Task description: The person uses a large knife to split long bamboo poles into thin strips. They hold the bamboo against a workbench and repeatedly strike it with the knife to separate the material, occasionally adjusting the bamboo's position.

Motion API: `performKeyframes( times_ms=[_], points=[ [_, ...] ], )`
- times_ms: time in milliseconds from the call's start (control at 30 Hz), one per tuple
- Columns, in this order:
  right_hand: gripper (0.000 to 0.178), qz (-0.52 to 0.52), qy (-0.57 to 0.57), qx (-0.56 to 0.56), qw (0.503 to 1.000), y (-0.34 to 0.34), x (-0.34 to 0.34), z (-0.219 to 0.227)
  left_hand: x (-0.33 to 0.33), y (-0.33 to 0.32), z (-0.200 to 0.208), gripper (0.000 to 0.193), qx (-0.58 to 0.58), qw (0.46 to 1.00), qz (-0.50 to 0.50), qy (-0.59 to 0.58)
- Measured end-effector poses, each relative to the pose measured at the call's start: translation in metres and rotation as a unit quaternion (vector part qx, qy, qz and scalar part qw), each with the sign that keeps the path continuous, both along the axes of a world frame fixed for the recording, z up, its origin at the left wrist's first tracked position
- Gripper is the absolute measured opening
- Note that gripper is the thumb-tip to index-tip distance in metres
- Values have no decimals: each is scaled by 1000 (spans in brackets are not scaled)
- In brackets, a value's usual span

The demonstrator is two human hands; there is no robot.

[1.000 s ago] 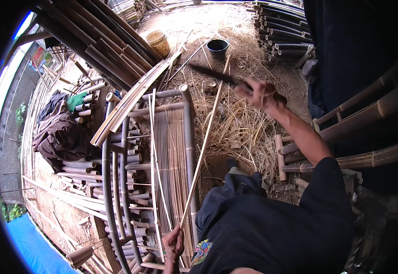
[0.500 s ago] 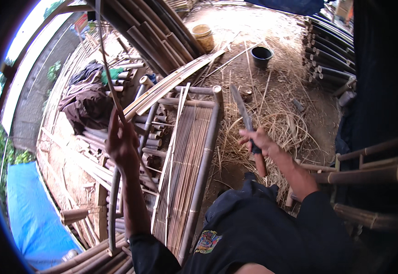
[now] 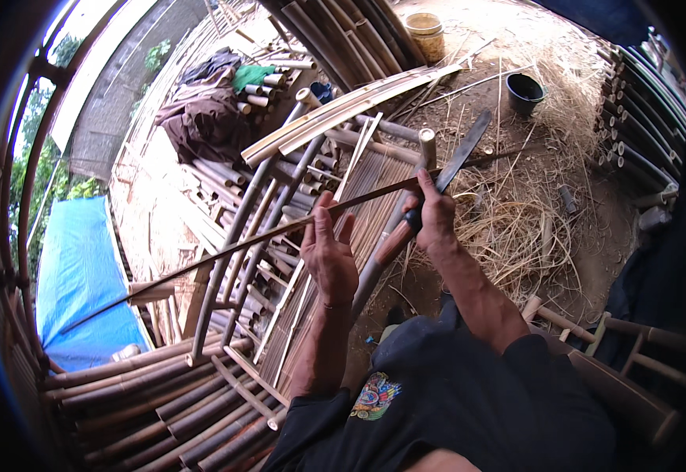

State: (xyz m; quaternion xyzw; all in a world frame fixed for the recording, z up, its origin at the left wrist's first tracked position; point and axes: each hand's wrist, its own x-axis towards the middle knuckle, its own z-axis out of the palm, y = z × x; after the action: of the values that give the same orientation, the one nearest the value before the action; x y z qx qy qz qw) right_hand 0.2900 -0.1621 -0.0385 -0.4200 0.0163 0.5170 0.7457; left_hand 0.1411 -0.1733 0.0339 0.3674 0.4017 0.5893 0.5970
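A long, thin, dark bamboo strip [image 3: 240, 245] slants across the view, from the blue tarp at lower left up past both hands. My left hand [image 3: 330, 263] holds it loosely near its middle, with the strip running between thumb and fingers. In my right hand [image 3: 437, 216] is a machete [image 3: 464, 149], its blade pointing up and away. The machete's black and brown wooden handle [image 3: 396, 241] sticks out below the fist. My right thumb lies against the strip where it meets the base of the blade. Beneath the hands is a bamboo bench [image 3: 378, 169] with a slatted top.
Split bamboo pieces [image 3: 358, 106] lie across the bench's far end. Beyond stand a black bucket [image 3: 525, 94] and a yellowish bucket [image 3: 425, 38]. Shavings [image 3: 516, 244] cover the ground at right. Bamboo poles [image 3: 162, 425] fill the lower left, beside a blue tarp [image 3: 83, 275].
The bamboo strip has swung from nearly upright to a slant across the view. My right hand has brought the machete up to it, and my hands are closer together. The view has shifted left.
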Motion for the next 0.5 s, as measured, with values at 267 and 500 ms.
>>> performKeyframes(
  times_ms=[267, 500],
  points=[
    [22, 62, -192, 3, 979, 0, 79, -29, -23, -46, 17, 44, 285, 676, -145, 664],
    [51, 150, -613, -27, 775, 6, 122, -7, -46, -9, -55, 46, -141, 878, -405, 211]
  ],
)
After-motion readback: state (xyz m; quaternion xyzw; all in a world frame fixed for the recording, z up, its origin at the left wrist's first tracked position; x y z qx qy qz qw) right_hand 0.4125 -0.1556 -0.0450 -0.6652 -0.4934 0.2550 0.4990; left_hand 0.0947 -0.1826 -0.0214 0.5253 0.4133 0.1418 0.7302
